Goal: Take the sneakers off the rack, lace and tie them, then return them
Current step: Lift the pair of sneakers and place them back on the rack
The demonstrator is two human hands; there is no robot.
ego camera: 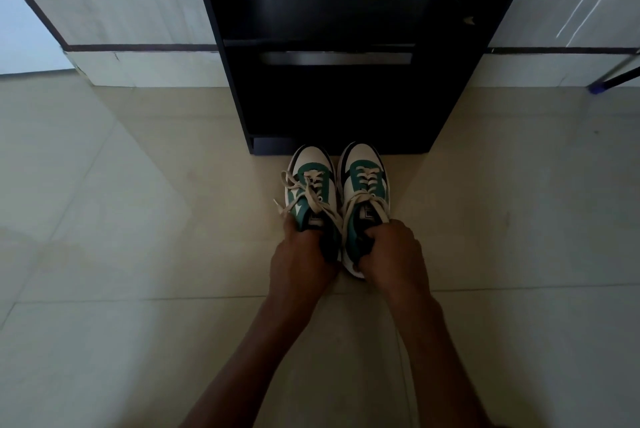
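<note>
**Both sneakers gripped at the heel openings, in front of the rack**

Floor: pale beige glossy tile floor (138, 254) fills the lower view; a white tiled wall base with a dark stripe (138, 46) runs behind it on the left.

Left hand (304, 261): curled closed around the collar of the left white-and-green low-top sneaker (310, 185), fingers tucked into the shoe opening, back of the hand toward the camera. Cream flat laces (301, 195) on this shoe lie loose and splayed across the tongue and over its left side; whether they are knotted, cannot tell.

Right hand (391, 251): likewise clenched on the collar of the right white-and-green low-top sneaker (365, 174), fingers inside the opening. Its laces are threaded in neat rows over the green panel, with loose ends running back toward the hand.

Sneakers: side by side, touching or nearly so, toes pointing away from the person, toe caps just at the foot of the tall black wooden shoe rack (346, 98). Whether the soles rest on the tile or hang just above it, cannot tell.

Far right: a thin dark rod with a blue tip (599, 86) leans at the wall base.
</note>
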